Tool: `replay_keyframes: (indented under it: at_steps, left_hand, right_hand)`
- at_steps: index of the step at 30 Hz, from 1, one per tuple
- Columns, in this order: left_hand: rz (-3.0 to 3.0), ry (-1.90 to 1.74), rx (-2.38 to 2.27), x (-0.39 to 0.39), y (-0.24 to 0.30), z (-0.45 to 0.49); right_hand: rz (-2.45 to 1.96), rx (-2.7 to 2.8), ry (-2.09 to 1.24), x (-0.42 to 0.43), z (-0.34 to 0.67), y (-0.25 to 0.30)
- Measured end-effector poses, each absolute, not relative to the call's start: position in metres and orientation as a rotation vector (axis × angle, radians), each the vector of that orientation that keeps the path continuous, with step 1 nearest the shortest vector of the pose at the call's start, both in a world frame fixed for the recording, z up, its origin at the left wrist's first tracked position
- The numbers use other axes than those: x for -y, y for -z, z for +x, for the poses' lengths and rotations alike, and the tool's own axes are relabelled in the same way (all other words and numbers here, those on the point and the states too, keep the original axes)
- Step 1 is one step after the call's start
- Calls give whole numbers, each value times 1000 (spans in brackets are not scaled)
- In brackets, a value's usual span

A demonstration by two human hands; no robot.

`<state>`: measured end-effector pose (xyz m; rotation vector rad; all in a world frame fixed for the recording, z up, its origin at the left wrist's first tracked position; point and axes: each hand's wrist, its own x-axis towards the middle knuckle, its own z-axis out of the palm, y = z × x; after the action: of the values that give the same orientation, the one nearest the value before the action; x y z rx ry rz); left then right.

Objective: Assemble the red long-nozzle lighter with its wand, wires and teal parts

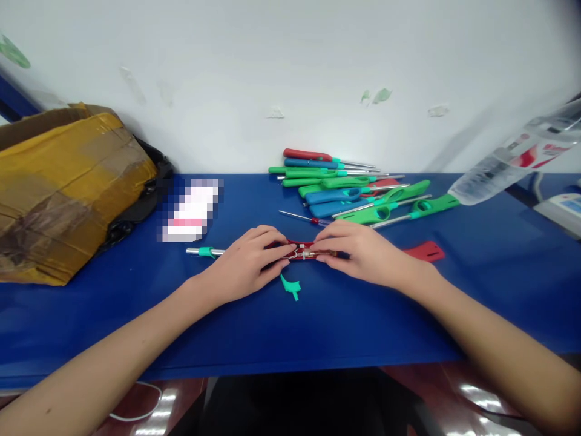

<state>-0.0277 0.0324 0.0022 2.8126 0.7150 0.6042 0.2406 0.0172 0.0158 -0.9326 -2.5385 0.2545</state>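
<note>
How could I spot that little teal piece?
On the blue table, the left hand and right hand meet over a red lighter body. Below the left hand lies a small hook-shaped teal plastic piece, unlike the teal piece fitted on the metal tube.

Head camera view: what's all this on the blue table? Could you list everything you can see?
Long gas lighters: about ten, red, blue and green, piled at back right.
Opened lighter body: one, red, between the hands.
Metal tube: one, silver with teal collar, left of the left hand.
Plastic clip: one, teal, just below the hands.
Plastic piece: one, red, right of the right hand.
Table: one, blue, across the view.
Cardboard box: one, brown with yellow tape, far left.
Plastic bag: one, black, beside the box.
Blurred item: one, white and pink, beside the bag.
Wall: white, behind the table.
Left hand: one, on the lighter body.
Right hand: one, on the lighter body.
</note>
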Motion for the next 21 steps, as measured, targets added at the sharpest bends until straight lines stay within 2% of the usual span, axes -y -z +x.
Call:
replay_keyframes:
  at_steps: [15,21]
  left_hand:
    - [2692,-559,-763,-33,-3,-29]
    - [2538,-633,-826,-32,-7,-32]
  right_hand:
    - [-929,2534,-198,-16,239,-16]
    - [-765,2507,-93,-7,228,-16]
